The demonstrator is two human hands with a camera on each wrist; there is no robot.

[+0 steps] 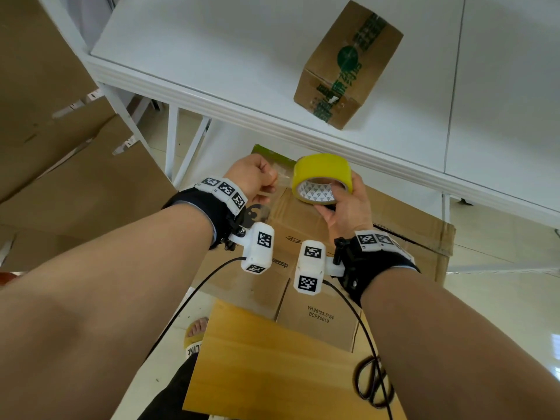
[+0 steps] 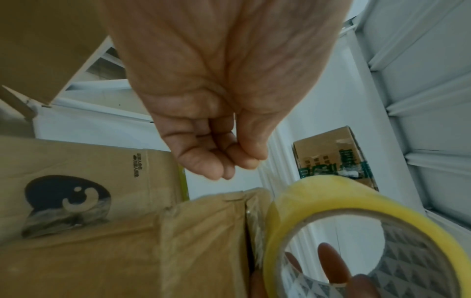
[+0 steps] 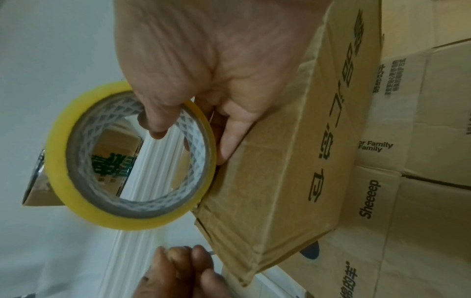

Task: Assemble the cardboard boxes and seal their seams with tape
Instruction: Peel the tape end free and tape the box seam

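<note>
Two hands are working centre frame in the head view. Our right hand [image 1: 342, 204] is gripping the yellow tape roll [image 1: 321, 177], thumb hooked inside its core, and our left hand [image 1: 253, 177] is pinching the clear tape end [image 1: 283, 177] just left of the roll. Below them, the cardboard box [image 1: 303, 225] is sitting lower centre, flaps folded shut. We're judging the pull should be kept taut and straight, lined up over the box's centre seam, with the roll held steady. At lower right, scissors [image 1: 371, 386] are lying on the wooden board [image 1: 272, 359].
</note>
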